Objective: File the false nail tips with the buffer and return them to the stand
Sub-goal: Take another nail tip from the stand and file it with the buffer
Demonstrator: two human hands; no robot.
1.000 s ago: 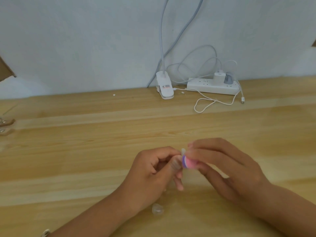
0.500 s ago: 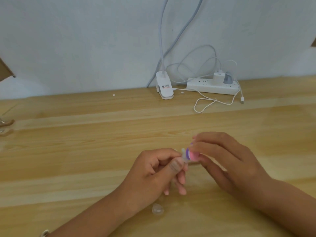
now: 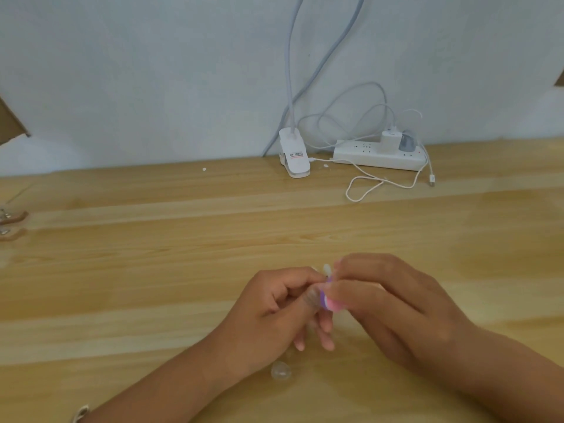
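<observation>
Nail tip (image 3: 326, 268) in left hand (image 3: 274, 309), buffer (image 3: 331, 304) in right

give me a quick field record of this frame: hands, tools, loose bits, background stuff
left hand: pinches a clear nail tip
right hand: holds the pink and purple buffer against that tip
loose tip: lies on the table near the left wrist
background: power strip, lamp clip by the wall

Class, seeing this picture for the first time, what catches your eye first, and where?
At the near middle of the wooden table, the left hand pinches a false nail tip while the right hand holds a pink-and-purple buffer by it. A white power strip with looping cables sits by the far wall.
</observation>
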